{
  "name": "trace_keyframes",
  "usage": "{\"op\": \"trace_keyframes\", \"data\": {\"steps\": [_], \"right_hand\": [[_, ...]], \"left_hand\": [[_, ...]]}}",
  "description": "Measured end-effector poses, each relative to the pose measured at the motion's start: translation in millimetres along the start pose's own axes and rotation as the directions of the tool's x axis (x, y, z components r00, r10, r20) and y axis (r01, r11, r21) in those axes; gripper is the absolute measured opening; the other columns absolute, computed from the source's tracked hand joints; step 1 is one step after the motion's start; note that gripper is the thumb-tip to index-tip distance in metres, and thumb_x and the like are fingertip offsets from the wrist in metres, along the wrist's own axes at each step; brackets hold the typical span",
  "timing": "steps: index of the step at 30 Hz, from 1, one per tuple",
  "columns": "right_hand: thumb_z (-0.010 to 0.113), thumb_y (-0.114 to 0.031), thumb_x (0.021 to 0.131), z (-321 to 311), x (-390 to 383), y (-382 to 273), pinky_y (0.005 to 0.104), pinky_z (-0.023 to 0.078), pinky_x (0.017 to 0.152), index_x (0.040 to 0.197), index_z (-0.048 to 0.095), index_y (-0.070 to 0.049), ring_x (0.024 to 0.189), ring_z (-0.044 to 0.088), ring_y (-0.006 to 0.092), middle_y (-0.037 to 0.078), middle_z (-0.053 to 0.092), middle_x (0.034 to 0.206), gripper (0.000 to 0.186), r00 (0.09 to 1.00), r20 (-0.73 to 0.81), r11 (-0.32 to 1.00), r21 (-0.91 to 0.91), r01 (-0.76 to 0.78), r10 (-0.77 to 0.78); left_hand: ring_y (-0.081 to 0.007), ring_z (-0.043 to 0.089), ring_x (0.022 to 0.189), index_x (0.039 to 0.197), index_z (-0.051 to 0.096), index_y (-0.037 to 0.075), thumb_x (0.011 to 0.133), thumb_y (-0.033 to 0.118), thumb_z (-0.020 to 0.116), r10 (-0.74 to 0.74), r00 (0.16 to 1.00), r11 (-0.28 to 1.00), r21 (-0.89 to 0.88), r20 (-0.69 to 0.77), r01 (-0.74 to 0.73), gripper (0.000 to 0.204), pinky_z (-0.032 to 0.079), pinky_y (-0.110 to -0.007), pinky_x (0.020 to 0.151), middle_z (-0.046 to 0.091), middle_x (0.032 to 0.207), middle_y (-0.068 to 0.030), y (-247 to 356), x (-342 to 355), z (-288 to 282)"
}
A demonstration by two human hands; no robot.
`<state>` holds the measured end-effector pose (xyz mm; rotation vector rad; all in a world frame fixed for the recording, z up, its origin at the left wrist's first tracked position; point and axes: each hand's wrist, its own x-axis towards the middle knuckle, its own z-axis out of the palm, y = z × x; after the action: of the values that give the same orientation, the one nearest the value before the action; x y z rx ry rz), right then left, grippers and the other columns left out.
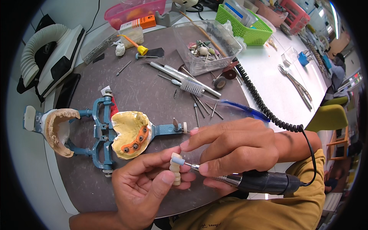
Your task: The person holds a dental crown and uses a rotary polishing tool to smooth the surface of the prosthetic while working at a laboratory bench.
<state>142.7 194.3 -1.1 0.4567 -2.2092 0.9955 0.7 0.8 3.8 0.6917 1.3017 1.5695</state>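
Note:
My left hand (142,184) pinches a short row of pale tooth-shaped crowns (176,174) between thumb and fingers. My right hand (235,147) grips a black and silver rotary handpiece (272,181), whose pale blue cylindrical bit (179,161) lies against the upper end of the crowns. Just beyond my hands lies an opened blue metal articulator (101,131). It carries a beige jaw model (57,132) on the left and a yellow plaster model (124,124) with an orange strip and metal implant parts on the right.
Tools and burs (197,107) lie behind my hands, near blue-framed glasses (247,109) and a clear box of bits (205,53). A white hose device (57,61) stands back left, a green basket (257,34) back right. The handpiece's coiled cord (260,99) crosses the right side.

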Motion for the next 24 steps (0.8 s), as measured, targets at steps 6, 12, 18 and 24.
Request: {"op": "trace_keyframes", "data": {"steps": [6, 12, 18, 24], "right_hand": [[0.080, -0.003, 0.079, 2.1, 1.2, -5.2, 0.0486, 0.061, 0.087, 0.099, 0.065, -0.001, 0.096, 0.073, 0.0374, 0.012, 0.069, 0.085, 0.025, 0.998, -0.043, 0.999, 0.002, -0.038, 0.038], [0.080, -0.003, 0.079, 5.1, -0.3, -5.4, 0.0433, 0.064, 0.079, 0.099, 0.064, 0.000, 0.091, 0.074, 0.0361, 0.012, 0.069, 0.085, 0.025, 0.998, -0.050, 1.000, 0.014, -0.028, 0.028], [0.079, 0.000, 0.079, 8.3, -1.7, -6.9, 0.0401, 0.064, 0.074, 0.098, 0.062, 0.002, 0.090, 0.075, 0.0357, 0.016, 0.069, 0.085, 0.026, 0.995, -0.077, 0.997, 0.046, -0.063, 0.067], [0.081, -0.003, 0.079, 4.8, -1.7, -11.3, 0.0397, 0.064, 0.076, 0.101, 0.060, 0.002, 0.092, 0.074, 0.0360, 0.017, 0.068, 0.089, 0.030, 0.995, -0.050, 0.992, 0.087, -0.088, 0.092]], "left_hand": [[-0.0226, 0.069, 0.102, 0.132, 0.050, -0.008, 0.098, 0.010, 0.062, 0.066, 0.998, 0.997, 0.027, 0.006, -0.067, 0.040, 0.064, -0.036, 0.084, 0.064, 0.117, -0.0192, -4.5, 3.8, 0.2], [-0.0204, 0.068, 0.101, 0.136, 0.045, -0.003, 0.097, 0.009, 0.064, 0.032, 0.999, 0.999, -0.025, -0.023, -0.032, 0.045, 0.063, -0.035, 0.084, 0.064, 0.111, -0.0150, -2.2, 2.7, 1.7], [-0.0185, 0.068, 0.098, 0.125, 0.049, -0.002, 0.093, 0.009, 0.071, 0.051, 0.999, 0.996, -0.071, -0.009, -0.052, 0.041, 0.062, -0.034, 0.085, 0.064, 0.109, -0.0148, -3.0, 4.0, 3.9], [-0.0234, 0.069, 0.102, 0.109, 0.054, -0.005, 0.091, -0.010, 0.065, 0.140, 0.990, 0.988, -0.071, 0.010, -0.139, 0.021, 0.057, -0.036, 0.094, 0.066, 0.109, -0.0202, -2.3, 0.0, 1.1]]}}
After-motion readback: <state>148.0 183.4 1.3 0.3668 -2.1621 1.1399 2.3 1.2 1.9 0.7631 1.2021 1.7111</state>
